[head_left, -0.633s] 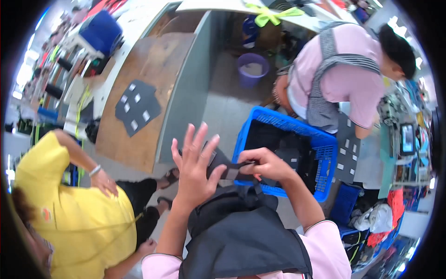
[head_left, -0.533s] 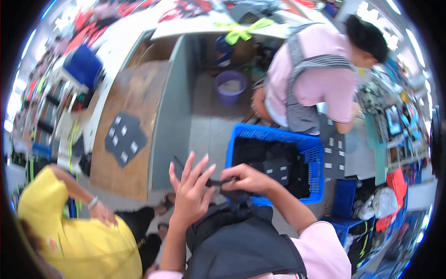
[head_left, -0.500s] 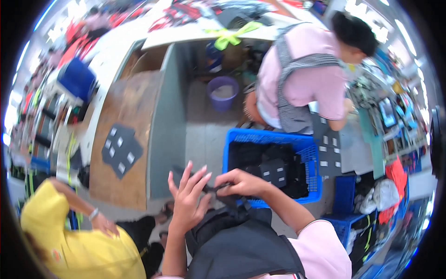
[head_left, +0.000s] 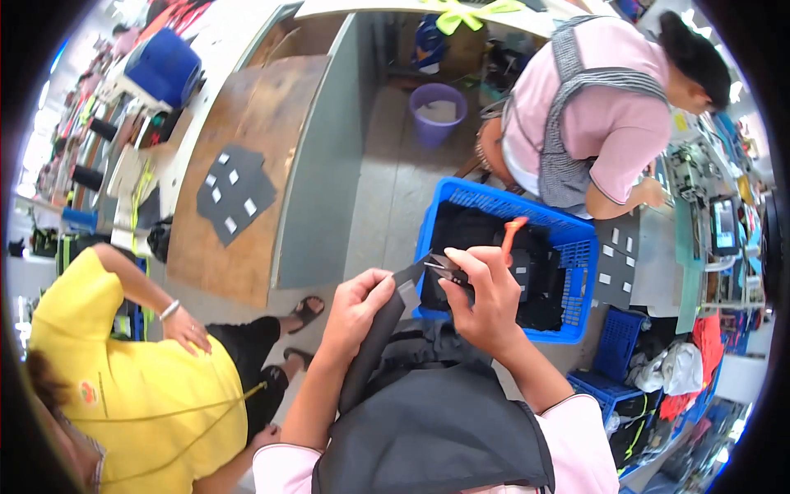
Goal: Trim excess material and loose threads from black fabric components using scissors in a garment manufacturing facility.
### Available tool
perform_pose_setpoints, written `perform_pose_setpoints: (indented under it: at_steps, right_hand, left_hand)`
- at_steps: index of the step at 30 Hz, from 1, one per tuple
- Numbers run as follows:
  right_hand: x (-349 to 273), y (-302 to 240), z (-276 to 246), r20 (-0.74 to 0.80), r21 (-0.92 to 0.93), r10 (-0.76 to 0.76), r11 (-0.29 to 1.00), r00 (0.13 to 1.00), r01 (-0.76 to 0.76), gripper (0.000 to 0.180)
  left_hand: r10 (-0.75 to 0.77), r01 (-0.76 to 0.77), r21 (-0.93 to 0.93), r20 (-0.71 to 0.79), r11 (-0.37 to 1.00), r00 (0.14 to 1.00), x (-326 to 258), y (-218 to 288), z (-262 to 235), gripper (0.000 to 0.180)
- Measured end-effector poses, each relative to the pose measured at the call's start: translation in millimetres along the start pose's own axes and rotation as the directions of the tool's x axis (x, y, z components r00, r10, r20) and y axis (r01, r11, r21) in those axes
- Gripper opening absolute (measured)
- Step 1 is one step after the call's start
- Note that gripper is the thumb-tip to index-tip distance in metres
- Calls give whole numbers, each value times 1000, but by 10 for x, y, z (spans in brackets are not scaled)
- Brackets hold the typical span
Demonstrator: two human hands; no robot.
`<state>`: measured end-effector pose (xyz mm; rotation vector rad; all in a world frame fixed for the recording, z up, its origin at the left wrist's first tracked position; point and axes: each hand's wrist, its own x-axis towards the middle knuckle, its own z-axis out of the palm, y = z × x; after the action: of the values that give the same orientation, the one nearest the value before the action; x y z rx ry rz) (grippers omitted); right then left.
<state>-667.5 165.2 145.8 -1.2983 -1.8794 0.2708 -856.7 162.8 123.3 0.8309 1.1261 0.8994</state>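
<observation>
My left hand [head_left: 355, 314] is closed, its thumb and fingers pinching a dark grey fabric strip [head_left: 372, 356] with a small pale patch near its upper end. The strip hangs down along my forearm. In my right hand [head_left: 487, 303] is a pair of thread snips [head_left: 442, 265], their blades pointing left at the strip's upper end. An orange strip [head_left: 513, 234] sticks up behind the right fingers; whether it belongs to the snips I cannot tell. Beyond both hands stands a blue plastic crate [head_left: 504, 206] holding dark fabric pieces, some with pale patches.
At left, a person in yellow [head_left: 156, 370] stands close. A person in pink [head_left: 588, 107] works at a machine at the far right. Dark patched pieces [head_left: 236, 193] lie on a wooden board [head_left: 247, 107]. A purple bin [head_left: 439, 123] and blue crates [head_left: 605, 383] stand on the floor.
My left hand was spread open and now pinches the fabric strip. My right hand has moved right, and the snips now show in it. The whole view has shifted.
</observation>
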Motion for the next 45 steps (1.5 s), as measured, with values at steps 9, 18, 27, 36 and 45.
perform_pose_setpoints:
  at_steps: [9, 18, 27, 36, 45]
  right_hand:
    - [-79, -27, 96, 360, 197, -69, 980, 930, -4, 30]
    - [-103, -93, 110, 289, 239, 19, 967, 957, -91, 29]
    - [160, 32, -67, 428, 234, -372, 926, 824, 297, 30]
    - [71, 5, -28, 400, 244, -376, 923, 836, 299, 28]
    - [39, -16, -90, 406, 245, -318, 941, 857, 233, 31]
  left_hand:
    - [-165, 168, -304, 37, 938, 986, -121, -106, -170, 19]
    - [-191, 230, -363, 140, 903, 971, -185, -157, -187, 17]
    - [-179, 205, -159, 168, 966, 970, -223, -18, -210, 19]
    - [-177, 191, -50, 209, 980, 962, -263, 17, -256, 21]
    - [-145, 162, -63, 207, 985, 967, -261, 39, -195, 21]
